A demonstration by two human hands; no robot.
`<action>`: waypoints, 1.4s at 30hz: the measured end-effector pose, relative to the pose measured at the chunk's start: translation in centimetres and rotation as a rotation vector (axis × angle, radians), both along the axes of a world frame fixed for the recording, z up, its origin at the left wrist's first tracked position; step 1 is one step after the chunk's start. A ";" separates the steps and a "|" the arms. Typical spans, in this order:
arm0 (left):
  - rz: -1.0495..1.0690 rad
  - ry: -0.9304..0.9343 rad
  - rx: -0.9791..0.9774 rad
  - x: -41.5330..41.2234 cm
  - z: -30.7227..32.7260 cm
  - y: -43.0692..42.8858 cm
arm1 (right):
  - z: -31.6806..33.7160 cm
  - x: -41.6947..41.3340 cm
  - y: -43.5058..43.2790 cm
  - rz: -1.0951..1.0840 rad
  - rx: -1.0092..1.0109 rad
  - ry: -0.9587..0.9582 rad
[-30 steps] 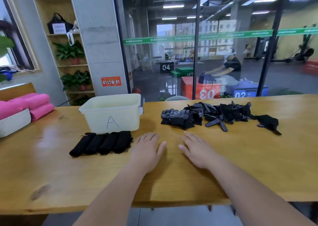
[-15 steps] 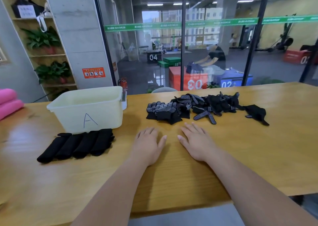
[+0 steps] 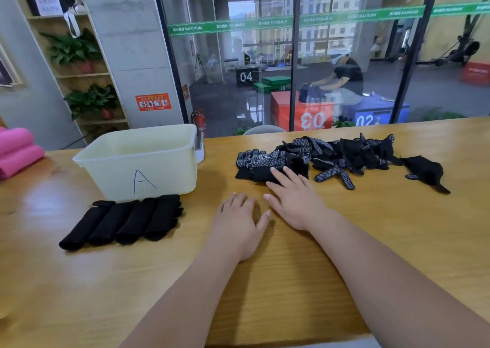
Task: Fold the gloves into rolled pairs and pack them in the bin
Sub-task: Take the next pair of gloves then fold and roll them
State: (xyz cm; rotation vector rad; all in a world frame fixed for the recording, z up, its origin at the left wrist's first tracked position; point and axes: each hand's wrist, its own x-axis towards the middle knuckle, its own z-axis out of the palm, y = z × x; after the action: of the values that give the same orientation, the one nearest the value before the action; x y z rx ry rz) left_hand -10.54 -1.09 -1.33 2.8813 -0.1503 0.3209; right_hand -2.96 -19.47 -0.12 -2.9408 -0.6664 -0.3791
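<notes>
The left hand (image 3: pixel 238 221) lies palm down on the wooden table (image 3: pixel 397 231), fingers straight and slightly spread, holding nothing. The right hand (image 3: pixel 295 202), just beside it at two o'clock, is also flat and open. It is stretched forward so that its fingertips (image 3: pixel 277 174) rest on the black cuff of the nearest glove in the loose pile of gloves (image 3: pixel 344 154). The pile spreads from twelve to two o'clock of the hands, and one stray glove (image 3: pixel 427 171) lies apart at its right end.

Four rolled pairs (image 3: pixel 124 220) lie side by side at nine o'clock of the left hand, just in front of the bin (image 3: pixel 164 167) marked A.

The bin's floor is hidden behind its near wall. The tangled pile cannot be counted. Both forearms run off the lower edge, and the pink rolls (image 3: pixel 16 150) are cut off at the left.
</notes>
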 end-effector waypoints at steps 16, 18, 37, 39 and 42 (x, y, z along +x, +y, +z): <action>0.032 -0.333 -0.128 -1.0 0.4 -0.2 | 0.5 -2.8 -0.8 0.170 0.212 -0.256; 0.013 -0.369 -0.131 -1.2 0.5 -0.2 | 0.5 -4.0 -1.0 0.210 0.191 -0.232; -0.194 -0.344 -0.144 -2.0 0.7 -0.1 | -0.3 -2.8 -1.4 0.025 0.075 0.129; -0.208 -0.310 -0.133 -1.9 0.6 -0.1 | -0.2 -1.8 -1.4 -0.019 0.036 0.115; -0.232 -0.275 -0.130 -1.8 0.7 0.0 | 0.1 -0.6 -1.2 -0.125 -0.031 0.007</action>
State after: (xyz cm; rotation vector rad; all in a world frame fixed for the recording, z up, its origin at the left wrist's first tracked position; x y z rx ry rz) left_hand -12.33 -1.10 -0.66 2.6443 -0.4872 0.6529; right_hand -3.55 -20.65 -0.01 -3.0213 -0.4931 -0.3731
